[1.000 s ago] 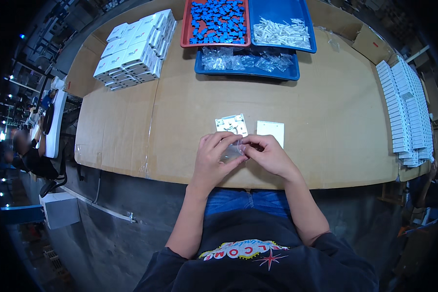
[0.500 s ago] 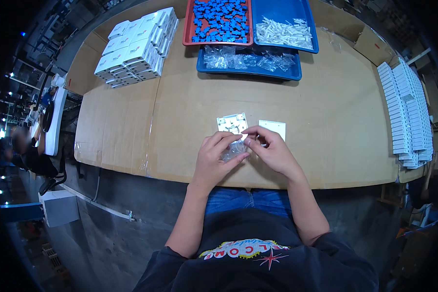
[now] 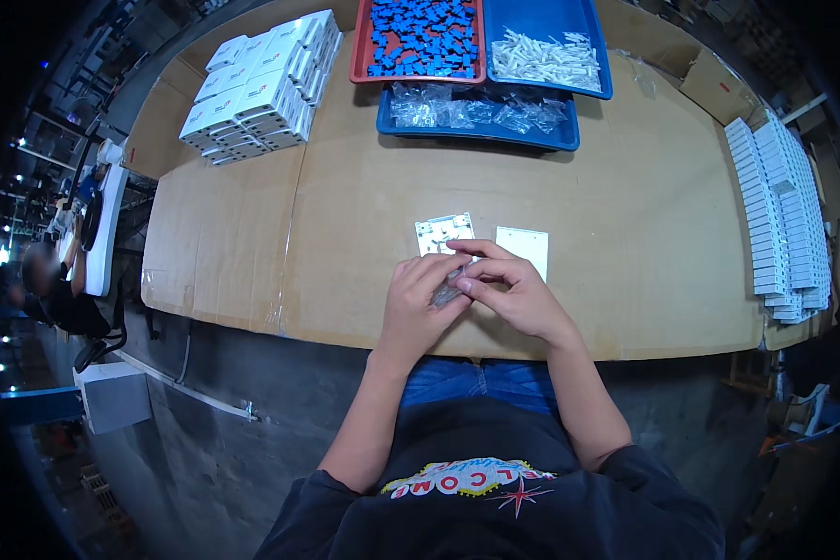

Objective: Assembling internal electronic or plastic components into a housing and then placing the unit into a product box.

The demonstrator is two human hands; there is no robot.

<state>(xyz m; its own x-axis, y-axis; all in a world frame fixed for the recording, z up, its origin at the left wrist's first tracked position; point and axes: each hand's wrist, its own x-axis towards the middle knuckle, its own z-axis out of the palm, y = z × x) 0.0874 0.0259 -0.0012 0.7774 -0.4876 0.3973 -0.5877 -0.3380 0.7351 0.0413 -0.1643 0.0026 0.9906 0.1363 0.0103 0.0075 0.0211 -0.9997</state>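
Note:
My left hand (image 3: 420, 297) is closed around a small clear plastic bag (image 3: 446, 291), crumpled between thumb and fingers. My right hand (image 3: 515, 294) meets it from the other side, thumb and bent fingers pinching at the bag's edge while one finger stretches over the top. What lies inside the bag is too small to make out. Just beyond my fingers, an open white plastic housing (image 3: 448, 226) lies on the table with its inner fittings showing, its near part hidden by my hands. A flat white cover (image 3: 529, 246) lies to its right, partly behind my right hand.
Cardboard covers the table (image 3: 364, 205). At the back stand a red tray (image 3: 357, 70) of blue parts, a blue tray (image 3: 607, 79) of white plugs and a lower blue tray (image 3: 476, 140) of clear bags. White boxed units (image 3: 252, 93) are stacked left, white housings (image 3: 779, 215) right.
The bag has drawn in smaller between my hands, and the white bit at my fingertips is now out of sight. My right hand has shifted slightly, one finger reaching farther left.

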